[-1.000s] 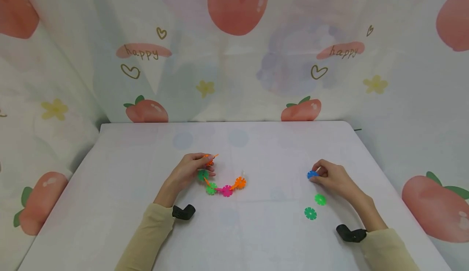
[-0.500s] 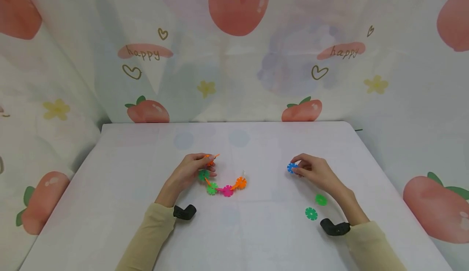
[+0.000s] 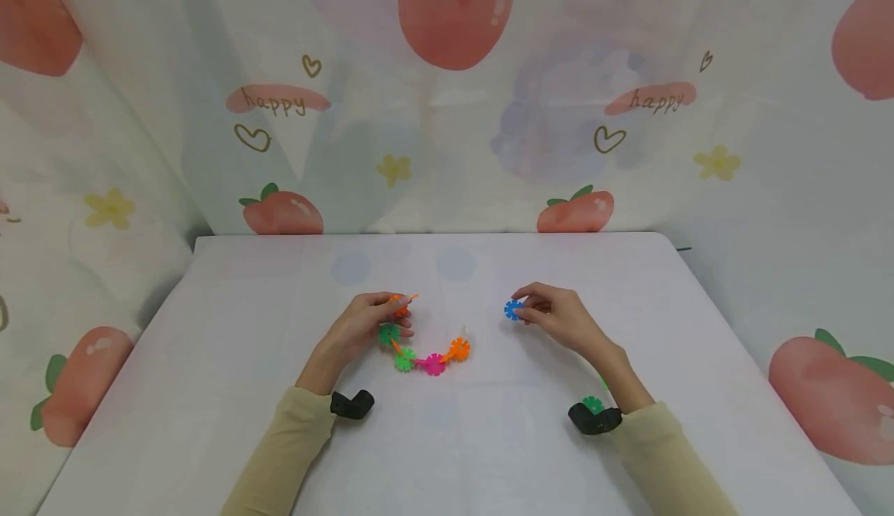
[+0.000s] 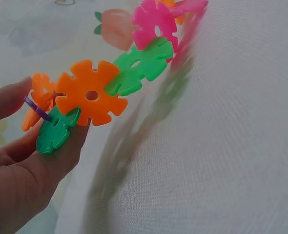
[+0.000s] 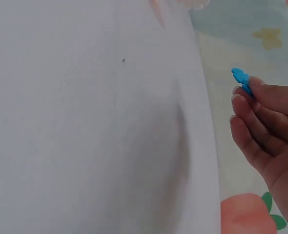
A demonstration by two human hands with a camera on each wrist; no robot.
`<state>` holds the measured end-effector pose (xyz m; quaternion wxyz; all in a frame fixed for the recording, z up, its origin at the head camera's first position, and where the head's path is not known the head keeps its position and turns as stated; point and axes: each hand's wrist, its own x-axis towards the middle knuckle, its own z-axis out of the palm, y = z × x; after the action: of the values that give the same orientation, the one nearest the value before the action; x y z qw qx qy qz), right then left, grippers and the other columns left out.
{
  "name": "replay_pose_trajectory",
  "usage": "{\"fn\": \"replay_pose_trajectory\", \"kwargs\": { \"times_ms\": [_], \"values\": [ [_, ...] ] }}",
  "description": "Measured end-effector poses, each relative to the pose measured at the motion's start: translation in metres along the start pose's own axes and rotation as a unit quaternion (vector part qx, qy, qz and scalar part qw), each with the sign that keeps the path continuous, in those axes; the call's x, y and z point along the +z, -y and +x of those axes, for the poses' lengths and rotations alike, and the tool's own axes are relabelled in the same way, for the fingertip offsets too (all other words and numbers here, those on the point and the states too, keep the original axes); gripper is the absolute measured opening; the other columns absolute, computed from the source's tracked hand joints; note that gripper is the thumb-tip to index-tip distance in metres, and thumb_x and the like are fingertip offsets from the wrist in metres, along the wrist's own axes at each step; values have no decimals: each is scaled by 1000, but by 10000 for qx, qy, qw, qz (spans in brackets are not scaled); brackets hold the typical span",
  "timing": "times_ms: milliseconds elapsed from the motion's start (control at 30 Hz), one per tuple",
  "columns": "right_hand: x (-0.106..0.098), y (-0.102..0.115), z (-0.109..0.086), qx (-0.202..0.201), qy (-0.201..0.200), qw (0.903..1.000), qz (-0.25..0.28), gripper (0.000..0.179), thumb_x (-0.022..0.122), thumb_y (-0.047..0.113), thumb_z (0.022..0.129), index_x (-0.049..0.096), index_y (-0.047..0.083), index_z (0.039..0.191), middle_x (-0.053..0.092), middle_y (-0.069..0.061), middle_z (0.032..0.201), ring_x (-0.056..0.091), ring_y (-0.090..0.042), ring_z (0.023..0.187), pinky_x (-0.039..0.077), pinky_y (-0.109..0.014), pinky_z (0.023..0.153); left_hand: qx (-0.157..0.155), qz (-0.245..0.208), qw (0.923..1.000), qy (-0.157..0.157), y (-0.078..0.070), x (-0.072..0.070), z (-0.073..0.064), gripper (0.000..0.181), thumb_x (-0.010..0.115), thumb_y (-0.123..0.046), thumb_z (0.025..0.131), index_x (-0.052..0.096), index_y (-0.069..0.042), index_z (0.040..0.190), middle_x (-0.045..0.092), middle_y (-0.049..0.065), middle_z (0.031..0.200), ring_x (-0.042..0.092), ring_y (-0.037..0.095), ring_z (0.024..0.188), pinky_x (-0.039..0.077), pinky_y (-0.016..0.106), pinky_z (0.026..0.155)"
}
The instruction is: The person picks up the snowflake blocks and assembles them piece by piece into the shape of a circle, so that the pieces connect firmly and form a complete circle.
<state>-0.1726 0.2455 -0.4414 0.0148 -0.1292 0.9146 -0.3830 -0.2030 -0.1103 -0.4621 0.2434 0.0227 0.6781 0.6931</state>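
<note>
In the head view my left hand [image 3: 358, 327] grips one end of a chain of interlocking snowflake discs. The chain curves down and right through green [image 3: 389, 335], light green, pink [image 3: 434, 364] and orange [image 3: 459, 348] discs to a clear one. The left wrist view shows thumb and fingers around the end, where orange discs, a dark green disc [image 4: 57, 130] and a purple disc [image 4: 37, 108] slot together. My right hand [image 3: 562, 320] pinches a single blue snowflake disc [image 3: 513, 310] between thumb and fingertips, above the table and apart from the chain.
A green snowflake disc [image 3: 593, 404] lies on the white-covered table [image 3: 461, 454], partly behind the right black wrist camera [image 3: 595, 420]. Another, bright green, is mostly hidden by the right forearm. A printed curtain [image 3: 447, 151] stands along the table's back edge.
My right hand has carried the blue disc leftward toward the chain. Its forearm now covers much of the loose green discs. The left hand and chain stay nearly still.
</note>
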Motion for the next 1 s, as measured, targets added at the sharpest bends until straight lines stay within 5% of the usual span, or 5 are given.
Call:
{"fn": "replay_pose_trajectory", "kwargs": {
  "times_ms": [500,1000],
  "values": [
    [39,32,36,-313,162,9982,495,22,74,15,96,70,9,117,74,-5,86,70,-20,77,60,-28,78,6,100,9999,-2,-1,1,2,43,62,-23,104,58,9,134,67,10,101,75,19,84,61,31,89],
    [69,60,63,-542,428,9934,917,21,70,13,98,70,8,119,76,-11,89,73,-33,81,61,-28,78,-171,166,9996,-148,1,2,3,45,64,-26,103,59,5,136,71,12,101,76,19,82,62,31,86]
  ]
}}
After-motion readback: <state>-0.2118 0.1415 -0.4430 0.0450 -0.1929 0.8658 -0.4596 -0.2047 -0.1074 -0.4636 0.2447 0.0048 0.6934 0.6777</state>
